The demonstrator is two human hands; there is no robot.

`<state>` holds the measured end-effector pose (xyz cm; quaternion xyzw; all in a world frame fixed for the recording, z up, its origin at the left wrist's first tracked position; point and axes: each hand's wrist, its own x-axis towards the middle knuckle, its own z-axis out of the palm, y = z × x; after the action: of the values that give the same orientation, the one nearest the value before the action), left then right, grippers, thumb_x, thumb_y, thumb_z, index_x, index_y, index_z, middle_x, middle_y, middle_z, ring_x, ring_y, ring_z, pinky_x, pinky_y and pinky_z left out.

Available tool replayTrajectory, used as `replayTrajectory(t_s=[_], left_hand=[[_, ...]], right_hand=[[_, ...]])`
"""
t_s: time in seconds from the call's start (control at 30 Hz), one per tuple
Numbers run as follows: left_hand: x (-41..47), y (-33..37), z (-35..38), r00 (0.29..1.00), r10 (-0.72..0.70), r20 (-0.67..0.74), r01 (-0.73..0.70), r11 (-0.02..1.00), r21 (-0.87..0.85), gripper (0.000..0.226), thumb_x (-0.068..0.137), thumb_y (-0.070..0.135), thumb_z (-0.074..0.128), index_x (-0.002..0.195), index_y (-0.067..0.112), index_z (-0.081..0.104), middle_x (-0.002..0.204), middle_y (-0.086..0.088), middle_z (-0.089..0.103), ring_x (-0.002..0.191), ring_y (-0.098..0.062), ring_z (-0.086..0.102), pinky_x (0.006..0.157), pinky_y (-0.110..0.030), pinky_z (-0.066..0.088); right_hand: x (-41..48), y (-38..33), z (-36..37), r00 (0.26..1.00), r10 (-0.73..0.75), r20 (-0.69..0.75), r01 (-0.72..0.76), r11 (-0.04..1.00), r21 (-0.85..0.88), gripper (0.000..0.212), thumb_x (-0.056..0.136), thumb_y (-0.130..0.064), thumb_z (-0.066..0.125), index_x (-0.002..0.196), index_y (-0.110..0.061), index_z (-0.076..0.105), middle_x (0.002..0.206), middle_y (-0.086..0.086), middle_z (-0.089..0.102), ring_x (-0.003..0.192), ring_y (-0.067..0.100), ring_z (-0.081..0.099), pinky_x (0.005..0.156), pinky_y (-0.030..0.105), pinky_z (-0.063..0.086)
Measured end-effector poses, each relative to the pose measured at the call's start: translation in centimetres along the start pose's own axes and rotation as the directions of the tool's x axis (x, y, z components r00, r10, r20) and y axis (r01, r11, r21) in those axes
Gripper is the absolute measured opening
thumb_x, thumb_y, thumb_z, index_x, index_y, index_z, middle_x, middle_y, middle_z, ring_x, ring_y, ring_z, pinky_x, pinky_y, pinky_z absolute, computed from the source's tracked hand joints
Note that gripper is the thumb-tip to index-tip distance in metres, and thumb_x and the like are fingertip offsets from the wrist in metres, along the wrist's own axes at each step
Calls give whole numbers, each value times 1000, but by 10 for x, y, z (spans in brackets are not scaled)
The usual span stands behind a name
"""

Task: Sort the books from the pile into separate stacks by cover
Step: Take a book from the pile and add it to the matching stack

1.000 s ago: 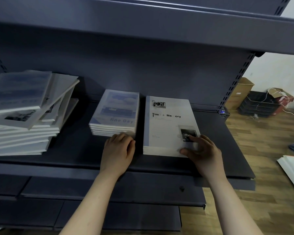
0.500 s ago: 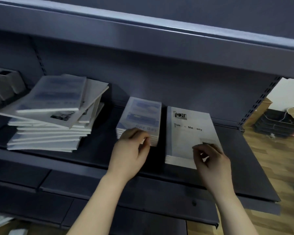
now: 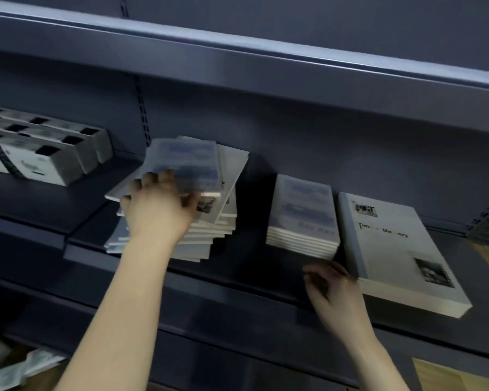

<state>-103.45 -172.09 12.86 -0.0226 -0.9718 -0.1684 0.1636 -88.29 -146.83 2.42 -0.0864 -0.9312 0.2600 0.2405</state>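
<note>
An untidy pile of books (image 3: 209,230) lies on the dark shelf (image 3: 246,266). My left hand (image 3: 160,207) is on the pile's near edge, its fingers over the blue-covered top book (image 3: 187,162); a firm grip is not plain through the blur. To the right stand two sorted stacks: blue "Fine Day" covers (image 3: 304,215) and larger white "Time & Memory" covers (image 3: 395,249). My right hand (image 3: 332,286) hovers over the shelf in front of the gap between these stacks, fingers loosely curled, holding nothing.
White boxes with black cut-outs (image 3: 37,148) stand on the shelf at far left. An upper shelf (image 3: 266,60) overhangs the work area. Lower shelf edges run beneath my arms. Wooden floor (image 3: 446,376) shows at the bottom right.
The view swung left. My left hand left the blue stack and reached onto the pile's top book. My right hand came off the white stack and drew back to the shelf front.
</note>
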Motion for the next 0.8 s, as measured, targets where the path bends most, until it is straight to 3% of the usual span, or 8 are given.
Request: replayTrajectory(t_s=[0.17,0.37,0.5,0.57,0.63,0.7,0.8], left_hand=[[23,-11,-10,994,-82,70,76,994,80,77,87,68,36,135,8,38,131,-22,49,123,-43,37,97,-48,31],[46,-19,-16,972,-127,200,120,992,46,104,68,80,52,140,8,33,141,-19,40,129,-40,32,100,-47,31],[58,-30,-10,958,-139,250,182,971,-157,112,51,82,62,136,11,44,137,-15,47,124,-37,43,96,-43,41],[56,-29,-7,980,-88,179,139,946,-294,98,59,68,68,132,7,46,128,-16,52,113,-36,53,81,-36,45],[48,-22,-8,995,-55,77,84,885,-458,64,82,41,66,125,1,41,115,-18,57,98,-38,60,69,-36,47],[35,-13,-12,998,-41,45,60,744,-666,33,95,23,53,120,8,37,101,-8,58,79,-31,64,58,-38,55],[17,-4,-13,999,-3,53,48,485,-873,19,99,15,43,115,21,37,96,9,55,76,-15,65,51,-37,57]], right_hand=[[-3,-7,25,998,59,-9,-59,994,-97,15,79,-11,69,91,-20,70,91,-4,63,91,21,57,72,31,47],[-6,-8,35,994,86,-60,-94,984,-152,13,77,-15,69,86,-25,70,89,-9,59,88,19,53,70,28,39],[-7,-8,38,993,82,-83,-92,987,-129,13,76,-21,63,87,-26,69,90,-13,55,88,16,51,72,28,38],[-7,-8,38,993,91,-74,-100,988,-122,15,76,-26,59,88,-27,68,90,-14,55,89,14,50,73,26,37],[-7,-8,37,993,98,-63,-105,987,-121,15,76,-27,58,88,-28,68,91,-13,55,89,14,49,74,25,37],[-7,-8,35,994,99,-49,-104,986,-128,16,76,-30,56,88,-28,67,92,-13,56,89,14,49,74,25,36],[-7,-8,34,994,107,-17,-109,985,-132,19,77,-34,53,88,-29,67,92,-13,56,90,14,50,74,24,36]])
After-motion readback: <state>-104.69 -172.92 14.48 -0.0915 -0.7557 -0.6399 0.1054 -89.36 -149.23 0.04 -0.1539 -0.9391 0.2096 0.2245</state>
